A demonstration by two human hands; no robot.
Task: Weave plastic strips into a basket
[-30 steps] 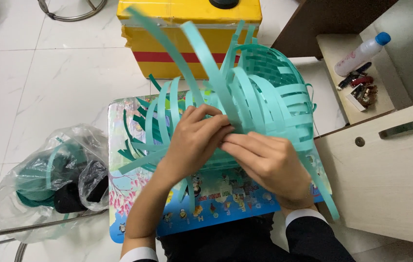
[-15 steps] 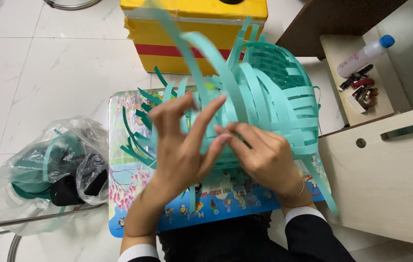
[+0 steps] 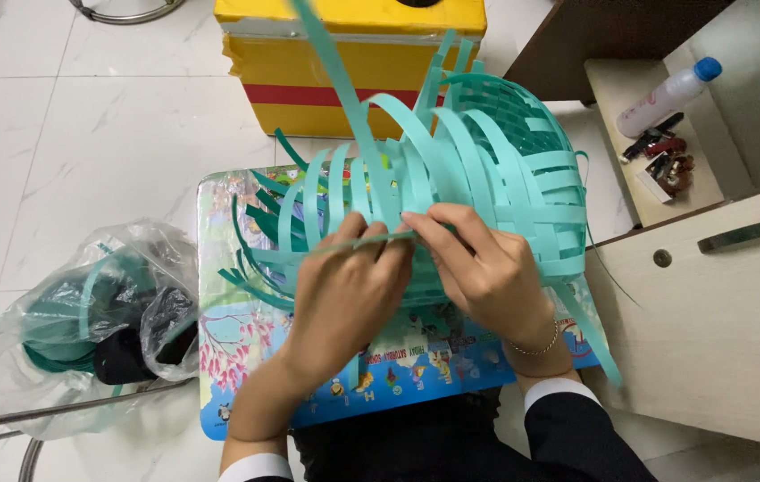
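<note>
Woven basket (image 3: 496, 178) on small table (image 3: 228, 375), box (image 3: 353, 62) behind it, plastic bag (image 3: 85, 312) on floor left, cabinet (image 3: 719, 321) right, bottle (image 3: 666, 94) on shelf (image 3: 617, 89).

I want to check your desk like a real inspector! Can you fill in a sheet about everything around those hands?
Surface: small picture-printed table over white tile floor.
Job's things: half-woven teal strip basket lying on its side, loose strips fanning left.
Clutter: clear plastic bag of teal strips and dark things, left on the floor.
Grippers: left hand and right hand pinch one thin teal strip.
Cables: nothing seen.
Surroundings: yellow box, white bottle on a shelf, wooden cabinet.
</note>
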